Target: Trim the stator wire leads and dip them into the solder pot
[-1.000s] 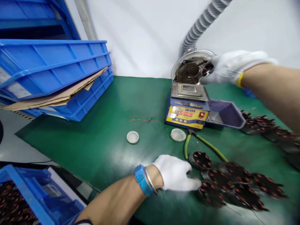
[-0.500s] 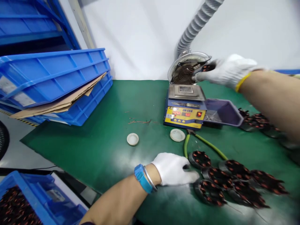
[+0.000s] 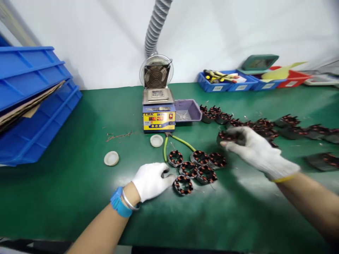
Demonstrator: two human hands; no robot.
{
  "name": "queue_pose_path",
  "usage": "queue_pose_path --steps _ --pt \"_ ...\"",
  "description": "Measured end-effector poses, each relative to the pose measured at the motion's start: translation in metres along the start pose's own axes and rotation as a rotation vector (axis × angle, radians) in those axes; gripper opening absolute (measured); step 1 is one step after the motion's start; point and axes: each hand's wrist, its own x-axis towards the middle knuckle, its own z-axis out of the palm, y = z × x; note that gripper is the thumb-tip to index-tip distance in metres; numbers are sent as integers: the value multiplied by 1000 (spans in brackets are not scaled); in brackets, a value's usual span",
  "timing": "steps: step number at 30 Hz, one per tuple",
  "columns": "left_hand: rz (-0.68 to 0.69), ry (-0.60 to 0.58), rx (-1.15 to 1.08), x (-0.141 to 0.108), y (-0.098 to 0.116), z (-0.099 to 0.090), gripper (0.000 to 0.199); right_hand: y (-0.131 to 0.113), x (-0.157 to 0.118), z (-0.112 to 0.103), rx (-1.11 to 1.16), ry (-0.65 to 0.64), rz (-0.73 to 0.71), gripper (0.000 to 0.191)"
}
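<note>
In a white glove, my right hand (image 3: 254,151) grips a motor stator (image 3: 227,138), a dark ring with copper windings, at the right of the bench. My left hand (image 3: 153,180), also gloved, rests low over the green top with its thumb and fingers apart. Its fingertips are beside the nearest stator (image 3: 183,185) of a small group; whether they touch it I cannot tell. Green-handled pliers (image 3: 182,142) lie just behind this group. Farther back stands a solder pot (image 3: 159,118) with a lit display and a round fume hood (image 3: 156,74).
Two small white dishes (image 3: 111,158) sit left of the pliers. Wire scraps (image 3: 119,135) lie nearby. A purple bin (image 3: 194,110) adjoins the pot. More stators (image 3: 287,121) line the right side, before blue and red bins (image 3: 217,87). Blue crates (image 3: 34,116) are stacked at left.
My right hand has come away from the hood and down to the right with the stator. The view has swung right. My left hand stays beside the stator group.
</note>
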Motion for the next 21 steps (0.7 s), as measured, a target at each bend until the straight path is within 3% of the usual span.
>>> queue_pose_path --steps 4,7,13,17,21 --pt "-7 34 -27 2 -3 4 30 17 -5 13 -24 -97 7 56" --pt "-9 48 -47 3 -5 5 28 15 -13 2 -12 -224 -99 58" --pt "3 43 -65 2 -4 4 27 1 -39 -26 -156 -290 -334 52" --pt "-14 46 -68 3 -3 3 27 -10 -42 -20 -317 -368 -523 46" --pt "-7 43 -79 5 -4 2 29 -34 -41 -11 -585 -391 -531 59"
